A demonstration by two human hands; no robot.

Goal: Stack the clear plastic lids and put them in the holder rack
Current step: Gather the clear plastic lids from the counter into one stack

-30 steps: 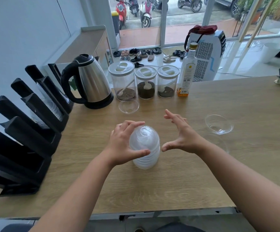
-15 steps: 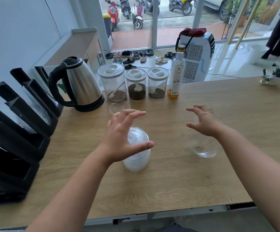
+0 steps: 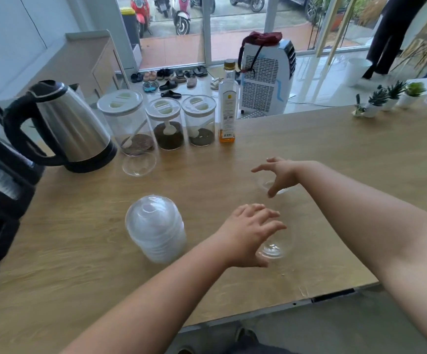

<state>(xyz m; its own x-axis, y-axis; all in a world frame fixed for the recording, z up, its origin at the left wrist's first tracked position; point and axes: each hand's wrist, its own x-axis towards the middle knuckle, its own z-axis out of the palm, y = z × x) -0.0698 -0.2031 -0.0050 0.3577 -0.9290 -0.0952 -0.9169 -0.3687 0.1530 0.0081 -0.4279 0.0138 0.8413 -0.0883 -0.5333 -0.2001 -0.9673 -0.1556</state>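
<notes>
- Left hand [image 3: 250, 233] spreads its fingers apart over a clear dome lid [image 3: 275, 247]
- Right hand [image 3: 280, 173] hovers, fingers apart, above another lid [image 3: 266, 185]
- Lid stack [image 3: 156, 228] stands left of both

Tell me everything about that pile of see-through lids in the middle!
The stack of lids is a tower of clear, slightly cloudy plastic domes nested one over another, dome side up, with a round dimple on top. It stands on the wooden table, leaning a little. Nothing else touches it; the left hand is off to its right.
</notes>
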